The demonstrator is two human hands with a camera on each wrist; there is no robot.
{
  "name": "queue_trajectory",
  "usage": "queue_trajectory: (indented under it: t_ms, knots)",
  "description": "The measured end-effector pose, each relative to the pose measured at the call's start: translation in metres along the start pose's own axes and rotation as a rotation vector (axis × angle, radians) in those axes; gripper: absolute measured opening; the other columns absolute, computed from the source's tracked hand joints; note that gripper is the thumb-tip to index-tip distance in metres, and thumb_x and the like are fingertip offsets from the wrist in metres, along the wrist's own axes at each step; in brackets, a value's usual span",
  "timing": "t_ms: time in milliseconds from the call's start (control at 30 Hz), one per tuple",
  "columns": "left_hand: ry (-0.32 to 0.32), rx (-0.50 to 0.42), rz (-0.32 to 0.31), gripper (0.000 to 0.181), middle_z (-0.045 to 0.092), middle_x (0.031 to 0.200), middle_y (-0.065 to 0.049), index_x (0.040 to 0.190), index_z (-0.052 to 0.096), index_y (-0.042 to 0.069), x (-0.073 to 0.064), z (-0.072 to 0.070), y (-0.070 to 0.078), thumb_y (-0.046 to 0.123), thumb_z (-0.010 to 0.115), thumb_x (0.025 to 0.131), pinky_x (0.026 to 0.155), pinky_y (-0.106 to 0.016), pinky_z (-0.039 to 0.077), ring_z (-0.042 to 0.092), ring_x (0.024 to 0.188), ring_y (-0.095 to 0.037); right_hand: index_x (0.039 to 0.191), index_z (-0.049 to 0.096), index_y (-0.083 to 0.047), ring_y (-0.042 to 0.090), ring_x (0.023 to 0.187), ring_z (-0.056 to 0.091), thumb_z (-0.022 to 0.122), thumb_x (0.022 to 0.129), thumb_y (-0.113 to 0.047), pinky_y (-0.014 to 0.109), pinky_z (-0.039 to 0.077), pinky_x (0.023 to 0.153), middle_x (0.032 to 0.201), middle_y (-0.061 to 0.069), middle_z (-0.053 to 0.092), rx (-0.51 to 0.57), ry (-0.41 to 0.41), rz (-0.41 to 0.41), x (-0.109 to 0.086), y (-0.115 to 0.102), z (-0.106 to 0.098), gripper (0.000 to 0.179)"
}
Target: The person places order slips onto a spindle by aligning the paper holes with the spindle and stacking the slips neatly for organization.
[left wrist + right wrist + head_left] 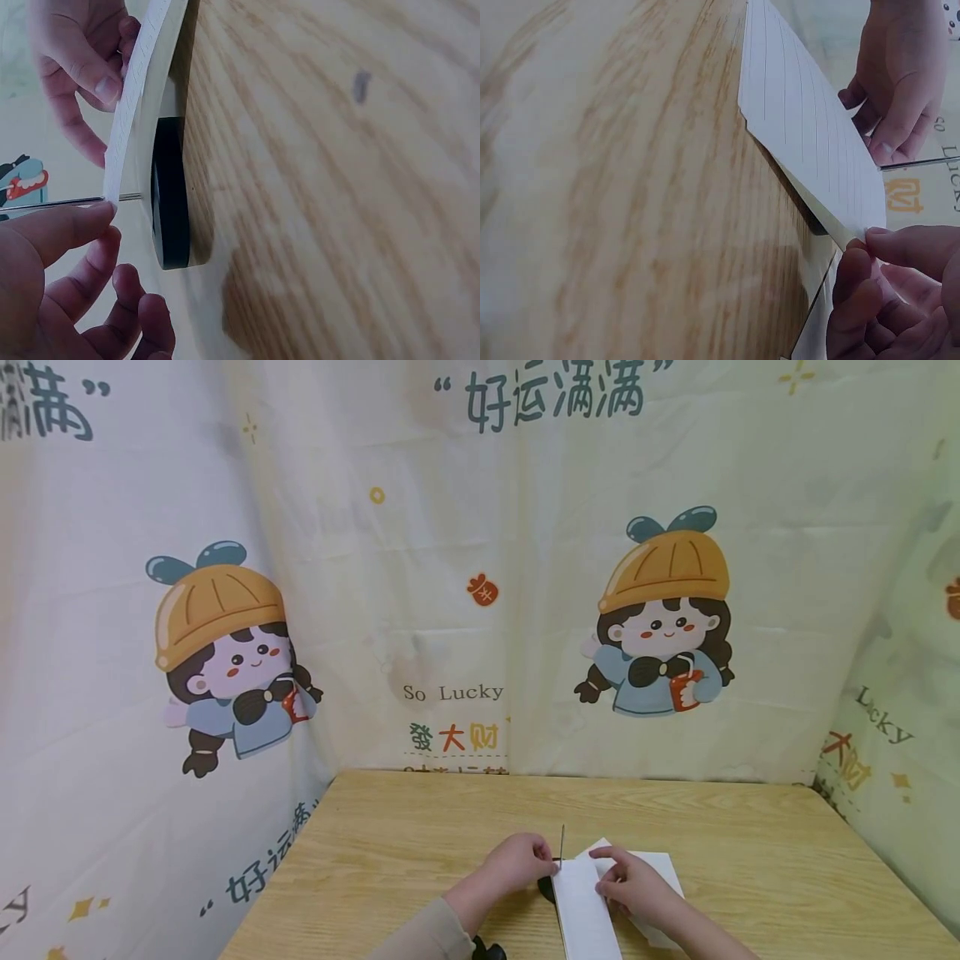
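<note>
A lined white paper slip (588, 914) is held above the table between both hands. My left hand (521, 864) pinches its far left corner, right beside the thin metal spike (562, 843) of a paper spike with a round black base (171, 195). In the left wrist view the spike shows on both sides of the slip, close to that corner, with the base below. My right hand (637, 885) pinches the far right corner between thumb and fingers, seen closely in the right wrist view. The slip (810, 120) slopes, its lined face up.
More white paper (660, 864) lies on the wooden table (420, 827) under and beyond my right hand. A black object (489, 950) sits by my left sleeve (435, 935) at the bottom edge. Printed cloth (450, 635) hangs behind the table and at its sides.
</note>
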State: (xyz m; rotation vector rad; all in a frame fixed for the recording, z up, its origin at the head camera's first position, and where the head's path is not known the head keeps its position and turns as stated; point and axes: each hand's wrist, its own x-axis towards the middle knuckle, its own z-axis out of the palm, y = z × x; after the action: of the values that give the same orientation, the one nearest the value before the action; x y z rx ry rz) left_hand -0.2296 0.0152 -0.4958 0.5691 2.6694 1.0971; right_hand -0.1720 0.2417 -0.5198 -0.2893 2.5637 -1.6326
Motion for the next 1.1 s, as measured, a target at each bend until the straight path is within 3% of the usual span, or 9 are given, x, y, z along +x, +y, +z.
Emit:
queue_trajectory:
  t_ms: [533, 1100]
  knots:
    - [0.039, 0.218, 0.056, 0.029, 0.052, 0.061, 0.008, 0.066, 0.057, 0.020, 0.0027, 0.0073, -0.0010, 0.028, 0.078, 0.083, 0.053, -0.027, 0.036, 0.046, 0.054, -0.010, 0.125, 0.052, 0.007, 0.017, 0.056, 0.051, 0.070, 0.084, 0.000, 0.027, 0.043, 0.049, 0.072, 0.003, 0.056, -0.077, 0.016, 0.003, 0.0001, -0.0025, 0.0045, 0.045]
    - [0.049, 0.311, 0.045, 0.030, 0.048, 0.072, 0.007, 0.066, 0.057, 0.022, 0.0015, 0.0060, 0.0035, 0.033, 0.080, 0.081, 0.057, -0.028, 0.036, 0.044, 0.064, -0.011, 0.125, 0.053, 0.005, 0.016, 0.056, 0.050, 0.071, 0.085, -0.002, 0.025, 0.040, 0.049, 0.073, 0.003, 0.055, -0.127, 0.014, 0.018, 0.0021, 0.0005, 0.0035, 0.045]
